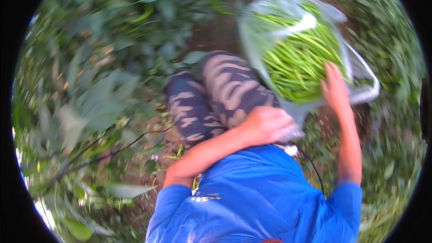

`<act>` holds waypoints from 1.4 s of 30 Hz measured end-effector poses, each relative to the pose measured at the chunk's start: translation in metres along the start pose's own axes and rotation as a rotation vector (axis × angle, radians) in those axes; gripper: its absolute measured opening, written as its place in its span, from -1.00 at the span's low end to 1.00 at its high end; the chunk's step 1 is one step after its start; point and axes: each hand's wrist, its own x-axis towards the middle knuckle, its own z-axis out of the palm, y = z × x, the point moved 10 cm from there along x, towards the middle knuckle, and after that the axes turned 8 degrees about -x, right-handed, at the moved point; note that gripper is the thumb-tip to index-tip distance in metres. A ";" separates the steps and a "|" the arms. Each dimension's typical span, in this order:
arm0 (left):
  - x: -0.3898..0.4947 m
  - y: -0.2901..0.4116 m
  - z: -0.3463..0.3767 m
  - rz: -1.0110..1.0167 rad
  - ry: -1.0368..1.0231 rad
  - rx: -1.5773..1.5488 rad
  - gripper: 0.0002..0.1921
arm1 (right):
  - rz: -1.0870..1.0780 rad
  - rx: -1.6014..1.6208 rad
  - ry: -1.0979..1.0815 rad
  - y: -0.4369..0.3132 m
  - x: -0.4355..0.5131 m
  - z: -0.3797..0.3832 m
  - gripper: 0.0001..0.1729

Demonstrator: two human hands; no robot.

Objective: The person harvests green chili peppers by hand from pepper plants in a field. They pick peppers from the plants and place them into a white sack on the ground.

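A clear plastic bag (251,45) stands to the right of my knees, filled with long thin green pods (300,54); I cannot tell if they are beans or peppers. My left hand (270,125) crosses my lap, its fingers closed on a gathered edge of the bag near my waist. Over the bag's near right side reaches my right hand (336,87). Its fingertips rest at the edge of the pods, thumb apart, with nothing seen in its grasp. Blur softens both hands.
Leafy green plants (101,101) crowd the left side, and more foliage (388,57) lines the right. Bare soil (216,35) shows ahead of my camouflage trousers (233,87). A black cord (315,168) runs beside my waist. Dark thin stems (114,150) cross at left.
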 end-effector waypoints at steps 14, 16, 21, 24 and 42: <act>-0.065 0.089 -0.236 -0.508 0.209 1.480 -0.50 | -0.752 0.612 0.574 -0.217 -0.018 -0.164 -0.70; -0.081 0.093 -0.258 -0.544 0.149 1.654 -0.52 | -0.863 0.700 0.558 -0.247 -0.022 -0.170 -0.72; -0.134 0.098 -0.309 -0.682 0.109 1.806 -0.58 | -1.008 0.873 0.417 -0.306 -0.023 -0.172 -0.74; -0.166 0.108 -0.342 -0.714 0.074 1.881 -0.62 | -1.050 0.858 0.369 -0.325 -0.025 -0.166 -0.75; -0.226 0.140 -0.447 -0.552 -0.063 1.998 -0.75 | -1.025 0.776 -0.037 -0.380 -0.015 -0.123 -0.83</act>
